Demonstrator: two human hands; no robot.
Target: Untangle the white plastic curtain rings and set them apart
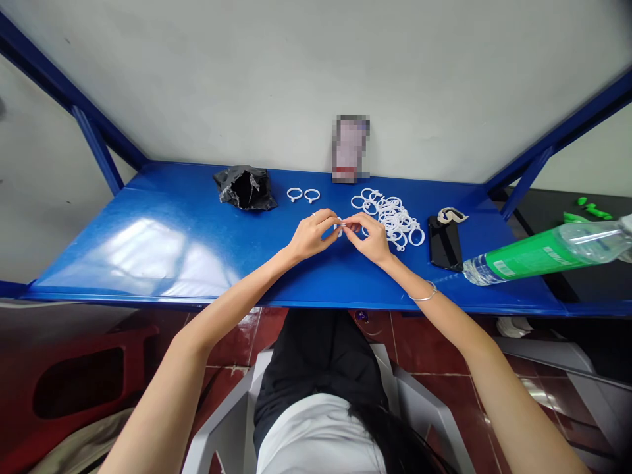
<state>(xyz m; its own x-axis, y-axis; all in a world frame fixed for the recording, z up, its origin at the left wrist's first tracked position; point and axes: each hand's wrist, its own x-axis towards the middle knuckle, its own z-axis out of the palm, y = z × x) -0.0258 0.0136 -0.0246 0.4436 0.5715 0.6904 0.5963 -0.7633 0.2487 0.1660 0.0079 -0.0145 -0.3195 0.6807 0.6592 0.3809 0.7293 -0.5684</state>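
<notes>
Over the middle of the blue table, my left hand [314, 234] and my right hand [368, 236] meet with their fingertips pinched together. Between them is a small white ring [338, 228], mostly covered by the fingers. It looks like the white plastic rings in the pile [395, 220] just right of my right hand. Those rings each have a small eyelet. Two single rings lie apart, side by side, beyond my left hand: one ring [295, 194] and another ring [312, 195].
A crumpled black plastic bag [245, 187] gapes at the back left. A blurred upright phone-like object [350, 148] leans on the wall. To the right are a black phone [445, 243], a beige curled strip [452, 215] and a green-labelled bottle [538, 253]. The blue table [237, 263] has angled side braces.
</notes>
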